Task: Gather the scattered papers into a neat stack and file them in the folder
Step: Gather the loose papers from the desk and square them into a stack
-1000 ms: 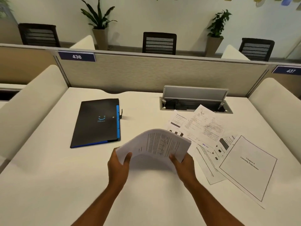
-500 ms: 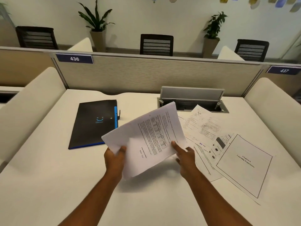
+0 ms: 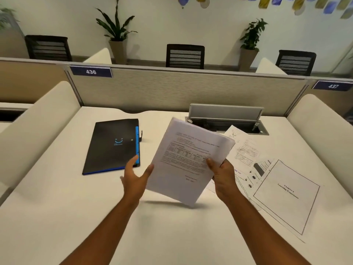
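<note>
The right hand (image 3: pixel 222 175) has its grip clenched on the sheaf (image 3: pixel 189 159), long axis tilted toward 1 o'clock above the desk (image 3: pixel 57 217), while the left hand (image 3: pixel 134 178) is released at its 9 o'clock edge, nearer the folder (image 3: pixel 110 148); loose papers (image 3: pixel 286 196) lie at 3 o'clock.
</note>
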`<act>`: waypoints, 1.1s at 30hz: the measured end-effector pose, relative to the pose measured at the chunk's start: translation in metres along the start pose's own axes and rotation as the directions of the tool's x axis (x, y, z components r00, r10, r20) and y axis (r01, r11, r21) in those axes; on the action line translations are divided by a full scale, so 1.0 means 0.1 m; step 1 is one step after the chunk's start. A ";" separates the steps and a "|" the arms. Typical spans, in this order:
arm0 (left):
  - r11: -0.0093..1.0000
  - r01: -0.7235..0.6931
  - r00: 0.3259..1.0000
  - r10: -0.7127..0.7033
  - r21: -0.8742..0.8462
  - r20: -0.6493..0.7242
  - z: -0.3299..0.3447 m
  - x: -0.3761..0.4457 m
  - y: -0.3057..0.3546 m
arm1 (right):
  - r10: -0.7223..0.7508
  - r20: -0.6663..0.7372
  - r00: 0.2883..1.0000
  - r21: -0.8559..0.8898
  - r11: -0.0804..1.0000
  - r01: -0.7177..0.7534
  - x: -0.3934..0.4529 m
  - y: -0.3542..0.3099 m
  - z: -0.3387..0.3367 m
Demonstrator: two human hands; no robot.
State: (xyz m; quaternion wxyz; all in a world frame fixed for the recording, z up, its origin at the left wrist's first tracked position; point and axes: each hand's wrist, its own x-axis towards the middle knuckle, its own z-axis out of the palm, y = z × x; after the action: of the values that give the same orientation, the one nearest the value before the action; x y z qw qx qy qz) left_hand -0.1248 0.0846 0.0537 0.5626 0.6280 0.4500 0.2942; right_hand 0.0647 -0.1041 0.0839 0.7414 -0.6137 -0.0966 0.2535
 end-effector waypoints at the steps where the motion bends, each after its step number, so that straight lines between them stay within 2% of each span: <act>1: 0.996 -0.041 0.998 0.036 0.079 0.061 0.02 0.01 0.08 | -0.016 0.007 1.000 -0.037 0.999 0.016 -0.01 -0.01 0.00; 3: 0.991 -0.124 0.974 0.111 0.057 0.196 0.09 0.01 0.27 | -0.038 0.026 0.999 -0.080 0.996 0.040 -0.02 -0.01 0.03; 5: 0.983 -0.179 0.954 0.181 -0.030 0.237 0.16 -0.04 0.46 | -0.055 0.015 0.998 -0.114 0.992 0.056 -0.04 -0.02 0.07; 9: 0.950 -0.272 0.941 0.297 -0.155 0.164 0.22 -0.17 0.57 | -0.143 -0.021 0.989 -0.169 0.976 0.138 -0.10 -0.06 0.14; 13: 0.940 -0.316 0.938 0.331 -0.132 0.108 0.21 -0.32 0.30 | -0.196 -0.027 0.980 -0.223 0.957 0.185 -0.21 0.11 0.18; 20: 0.988 -0.155 0.973 0.148 0.024 0.179 0.22 -0.43 -0.30 | -0.052 0.054 0.997 -0.334 0.940 0.067 -0.40 0.68 0.06; 25: 0.977 -0.149 0.988 0.140 0.150 0.066 0.19 -0.27 -0.32 | -0.079 0.068 0.995 -0.390 0.915 0.099 -0.26 0.58 0.10; 28: 0.962 -0.040 0.999 0.030 0.270 0.042 0.12 -0.19 -0.40 | 0.023 0.082 0.996 -0.514 0.857 0.023 -0.19 0.61 0.12; 33: 0.873 0.111 0.977 -0.184 0.474 0.109 0.04 -0.13 -0.64 | 0.237 0.067 0.969 -0.685 0.718 -0.128 -0.16 0.88 0.07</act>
State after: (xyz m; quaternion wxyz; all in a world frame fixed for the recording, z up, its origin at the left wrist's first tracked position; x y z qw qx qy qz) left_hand -0.1413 0.0686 -0.0075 0.4488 0.7285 0.5104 0.0858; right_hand 0.0246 -0.0954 0.0038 0.4300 -0.8263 -0.1759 0.3185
